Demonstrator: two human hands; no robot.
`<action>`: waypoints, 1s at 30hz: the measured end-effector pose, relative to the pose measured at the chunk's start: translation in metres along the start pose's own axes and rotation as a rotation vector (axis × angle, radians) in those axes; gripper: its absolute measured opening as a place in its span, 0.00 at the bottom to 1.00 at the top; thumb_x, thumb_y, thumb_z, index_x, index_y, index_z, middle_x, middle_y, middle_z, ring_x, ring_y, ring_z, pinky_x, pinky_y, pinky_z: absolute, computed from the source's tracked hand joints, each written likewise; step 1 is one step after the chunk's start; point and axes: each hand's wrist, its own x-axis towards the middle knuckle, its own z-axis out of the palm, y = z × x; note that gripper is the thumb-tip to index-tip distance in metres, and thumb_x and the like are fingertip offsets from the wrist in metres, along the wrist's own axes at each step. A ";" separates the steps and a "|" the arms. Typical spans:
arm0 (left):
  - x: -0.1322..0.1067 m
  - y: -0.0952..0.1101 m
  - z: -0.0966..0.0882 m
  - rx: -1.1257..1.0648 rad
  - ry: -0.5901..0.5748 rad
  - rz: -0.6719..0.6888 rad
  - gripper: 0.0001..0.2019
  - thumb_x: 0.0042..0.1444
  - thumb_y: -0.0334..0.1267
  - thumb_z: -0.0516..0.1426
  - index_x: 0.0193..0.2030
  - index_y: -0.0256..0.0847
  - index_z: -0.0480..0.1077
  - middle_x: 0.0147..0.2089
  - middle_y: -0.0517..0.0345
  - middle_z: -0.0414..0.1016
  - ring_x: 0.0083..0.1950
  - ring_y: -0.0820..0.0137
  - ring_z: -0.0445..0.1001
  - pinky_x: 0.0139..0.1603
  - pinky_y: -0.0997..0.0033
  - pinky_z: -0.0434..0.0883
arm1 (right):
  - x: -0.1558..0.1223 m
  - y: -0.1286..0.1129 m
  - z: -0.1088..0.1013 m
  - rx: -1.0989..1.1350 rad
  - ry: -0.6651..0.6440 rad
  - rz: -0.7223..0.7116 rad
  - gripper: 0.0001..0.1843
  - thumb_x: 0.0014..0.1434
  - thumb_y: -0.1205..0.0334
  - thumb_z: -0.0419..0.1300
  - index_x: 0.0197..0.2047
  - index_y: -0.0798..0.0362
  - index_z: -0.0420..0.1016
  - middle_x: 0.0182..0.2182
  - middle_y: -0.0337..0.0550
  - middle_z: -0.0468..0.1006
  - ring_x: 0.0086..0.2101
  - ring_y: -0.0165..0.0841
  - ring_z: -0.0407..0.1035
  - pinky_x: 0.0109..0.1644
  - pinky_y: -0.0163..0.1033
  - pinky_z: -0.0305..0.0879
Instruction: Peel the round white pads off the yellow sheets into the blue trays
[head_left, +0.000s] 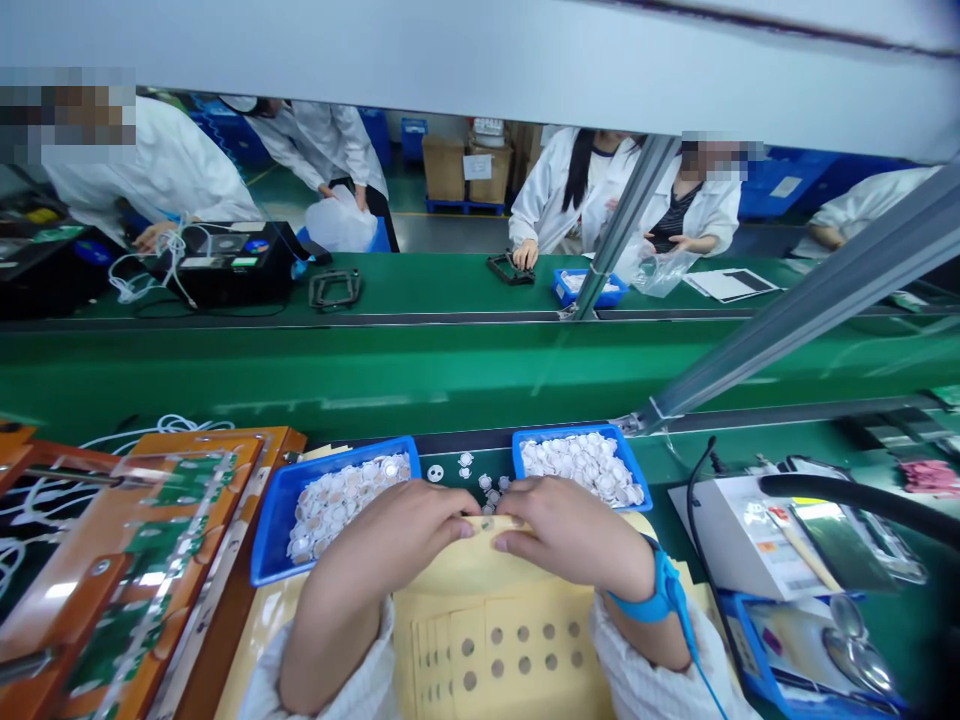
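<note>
My left hand (424,525) and my right hand (562,525) are closed on the upper edge of a yellow backing sheet (480,570), which bends upward between them. A small round spot shows at that edge between my fingertips. Below lie yellow sheets with rows of grey round dots (523,663), overlapping in a stack. Just beyond my fingers, several small white round pieces (466,460) are scattered on the green bench. A blue tray (268,530) of such pieces stands by my left forearm, another blue tray (637,470) beyond my right hand. My right wrist wears a blue strap (649,598).
An orange fixture (210,530) with green circuit boards is at left. To the right stand a white box-shaped device (739,540) and a blue bin (757,655) with tools. A slanted metal post (750,320) rises at right. Co-workers in white coats work across the green belt (375,370).
</note>
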 end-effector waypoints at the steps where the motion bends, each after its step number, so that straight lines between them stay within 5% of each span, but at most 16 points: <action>1: 0.000 0.000 0.000 -0.010 0.006 0.005 0.11 0.70 0.37 0.56 0.49 0.50 0.81 0.44 0.61 0.85 0.46 0.60 0.80 0.43 0.65 0.64 | 0.000 0.000 0.000 -0.003 0.004 -0.006 0.10 0.72 0.56 0.65 0.42 0.54 0.82 0.40 0.45 0.84 0.41 0.42 0.78 0.37 0.41 0.55; 6: 0.002 0.000 0.000 -0.034 0.030 0.011 0.08 0.62 0.41 0.66 0.47 0.50 0.81 0.49 0.62 0.84 0.51 0.58 0.80 0.48 0.64 0.65 | -0.001 0.001 -0.001 -0.010 0.001 0.008 0.11 0.73 0.57 0.63 0.42 0.53 0.82 0.38 0.45 0.85 0.39 0.41 0.78 0.35 0.41 0.53; 13: 0.005 -0.003 0.002 0.001 -0.006 -0.033 0.07 0.65 0.40 0.62 0.46 0.51 0.82 0.45 0.61 0.87 0.46 0.58 0.81 0.42 0.65 0.63 | -0.002 0.002 0.002 0.039 0.030 0.046 0.14 0.71 0.53 0.65 0.56 0.48 0.81 0.39 0.44 0.88 0.40 0.45 0.81 0.37 0.41 0.54; 30: 0.007 -0.001 0.000 -0.016 -0.044 0.006 0.12 0.69 0.39 0.54 0.45 0.49 0.80 0.41 0.61 0.84 0.42 0.62 0.79 0.39 0.66 0.59 | -0.002 0.005 0.004 0.020 0.023 -0.013 0.17 0.71 0.49 0.65 0.53 0.53 0.83 0.45 0.47 0.86 0.43 0.45 0.80 0.39 0.43 0.61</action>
